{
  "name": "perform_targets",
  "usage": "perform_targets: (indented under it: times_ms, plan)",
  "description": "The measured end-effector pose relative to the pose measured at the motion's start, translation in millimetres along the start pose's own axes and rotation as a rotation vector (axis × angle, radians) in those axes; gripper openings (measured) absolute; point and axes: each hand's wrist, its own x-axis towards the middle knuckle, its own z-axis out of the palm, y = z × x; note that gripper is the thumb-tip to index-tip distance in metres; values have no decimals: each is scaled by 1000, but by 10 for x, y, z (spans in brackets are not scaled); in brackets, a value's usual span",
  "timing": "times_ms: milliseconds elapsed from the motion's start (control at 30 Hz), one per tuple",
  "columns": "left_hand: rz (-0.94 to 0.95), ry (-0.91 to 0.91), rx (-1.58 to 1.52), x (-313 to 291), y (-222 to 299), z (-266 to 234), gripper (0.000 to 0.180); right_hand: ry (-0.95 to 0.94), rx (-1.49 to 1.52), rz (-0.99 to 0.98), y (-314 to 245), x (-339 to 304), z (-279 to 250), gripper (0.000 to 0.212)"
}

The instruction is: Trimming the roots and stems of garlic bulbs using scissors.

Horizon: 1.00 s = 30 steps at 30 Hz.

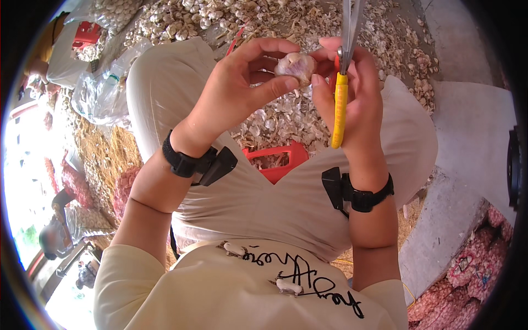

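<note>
Between my hands, above my lap, is a whitish-purple garlic bulb point(297, 67). My left hand point(245, 77) grips its left side between thumb and fingers. Scissors with yellow handles point(340, 104) hang in my right hand point(357, 91), their metal blades pointing up past the fingers. The thumb and fingertips of that hand also reach the right side of the bulb. Part of the scissors' other handle is hidden behind my fingers.
Garlic bulbs point(181, 22) and loose papery skins point(286, 118) cover the ground ahead. A red plastic piece point(280, 159) lies between my legs. Clear plastic bags point(96, 96) sit at the left, and filled reddish net sacks point(467, 275) at the lower right. Other people are at the far left.
</note>
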Motion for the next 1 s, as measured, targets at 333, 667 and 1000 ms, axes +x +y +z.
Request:
perform_targets:
  times_ms: [333,667,1000]
  plan:
    - [22,24,69,4,-2,20,45,42,131,68,-20,-7,28,38]
    - [53,43,164,-18,19,31,45,-58,-3,-8,5,-4,-32,38]
    - [25,31,-4,-9,3,-2,47,62,66,27,-34,34,9,36]
